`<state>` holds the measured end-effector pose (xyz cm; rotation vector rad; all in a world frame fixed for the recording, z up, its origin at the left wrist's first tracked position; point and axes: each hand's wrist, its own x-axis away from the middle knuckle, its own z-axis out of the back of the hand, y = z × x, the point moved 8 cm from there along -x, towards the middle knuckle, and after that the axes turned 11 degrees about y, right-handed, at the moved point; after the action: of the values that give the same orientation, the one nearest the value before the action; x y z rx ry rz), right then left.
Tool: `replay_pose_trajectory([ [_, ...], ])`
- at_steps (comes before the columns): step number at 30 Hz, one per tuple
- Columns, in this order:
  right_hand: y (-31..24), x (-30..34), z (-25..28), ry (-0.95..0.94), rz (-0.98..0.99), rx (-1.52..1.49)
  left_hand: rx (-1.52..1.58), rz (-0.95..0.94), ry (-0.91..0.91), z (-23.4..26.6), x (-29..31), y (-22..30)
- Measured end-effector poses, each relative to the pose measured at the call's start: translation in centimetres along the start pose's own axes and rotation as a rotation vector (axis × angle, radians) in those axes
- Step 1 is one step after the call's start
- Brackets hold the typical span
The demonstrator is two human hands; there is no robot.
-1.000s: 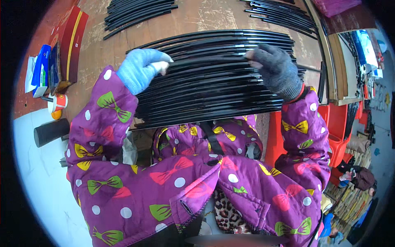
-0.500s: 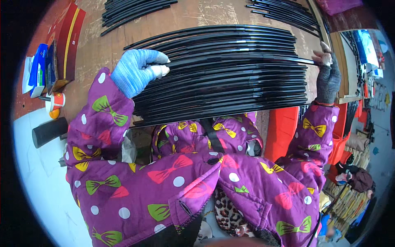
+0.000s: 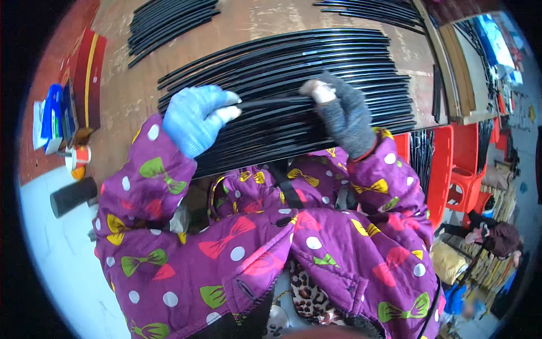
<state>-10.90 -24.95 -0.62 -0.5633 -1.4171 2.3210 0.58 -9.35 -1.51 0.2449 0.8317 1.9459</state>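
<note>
Left hand (image 3: 195, 121) and right hand (image 3: 345, 116) with a thin dark rod (image 3: 275, 104) between them, above a broad layer of black rods (image 3: 282, 53).

By the left edge of the table (image 3: 271, 16) stand a blue box (image 3: 54, 116) and a red box with a yellow stripe (image 3: 86, 79); a paper cup (image 3: 79, 157) is near the near-left corner; toward the far-left corner lies a smaller group of rods (image 3: 169, 24); the broad layer stretches along the near edge; over its left part the left hand, in a light-blue glove, pinches the thin rod between thumb and fingers; the right hand, in a dark grey glove, has its fingers drawn close at the rod's other side, its exact grip hard to tell; toward the far-right corner lies another rod group (image 3: 372, 12); beyond the right edge stand red plastic stools (image 3: 440, 175).
</note>
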Motion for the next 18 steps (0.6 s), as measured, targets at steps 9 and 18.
replay_pose_trajectory([
  [9, 1.9, 1.2, 0.7, -0.027, -0.337, -0.414, 0.187, 0.114, -0.052, -1.5, -0.2, 0.5],
  [18, 4.1, 2.0, 9.6, 0.227, -0.300, -0.300, 0.148, 0.355, -0.057, -0.2, 2.7, -5.7],
])
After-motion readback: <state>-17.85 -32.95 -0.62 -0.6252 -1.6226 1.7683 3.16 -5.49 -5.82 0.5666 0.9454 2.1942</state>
